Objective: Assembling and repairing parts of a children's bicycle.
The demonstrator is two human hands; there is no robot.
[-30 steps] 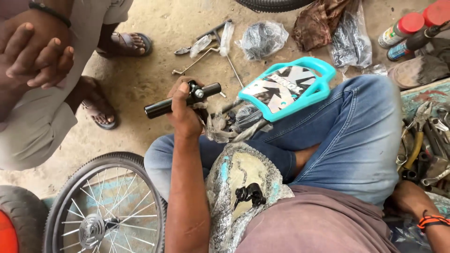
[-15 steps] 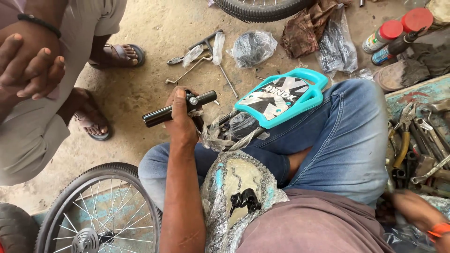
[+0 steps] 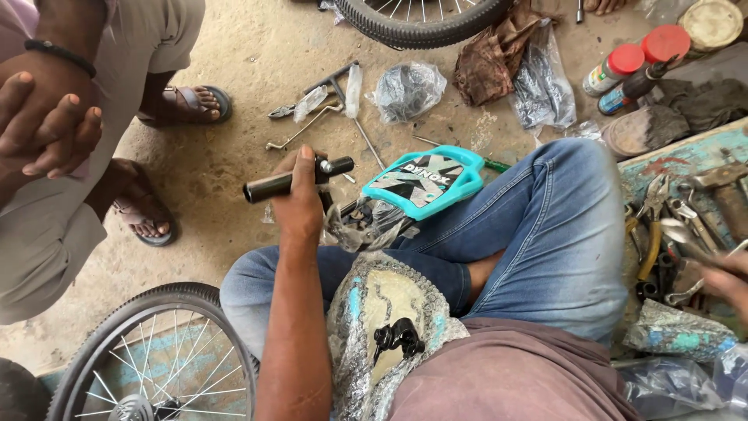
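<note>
— What did the left hand (image 3: 300,204) have hold of?

— A black metal handlebar tube with a rubber sleeve at its left end (image 3: 294,179). It lay crosswise above the person's knee, just left of the turquoise plastic number plate with a black and white pattern (image 3: 427,182). The fingers were wrapped right round the middle of the tube, clamped on it, with the thumb over the top.

— How would it handle, by your reckoning?

— Stiff and fairly weighty for its thickness, I judged; bare metal, so likely slick where it is painted. The rubber-sleeved end looked the surest place for a grip, or the middle, where the hand already sat and the bar balanced.

— And the right hand (image 3: 728,282)?

— At the far right edge, blurred, among the pliers and wrenches in the open tool tray (image 3: 670,234). I could not tell whether its grip was closed on anything.

— Anything else close by?

— A silver foil-wrapped bicycle frame part (image 3: 374,304) rested in the lap, a spoked bicycle wheel with a black tyre (image 3: 160,355) stood near left, and another person's clasped hands (image 3: 43,125) were at far left.
</note>
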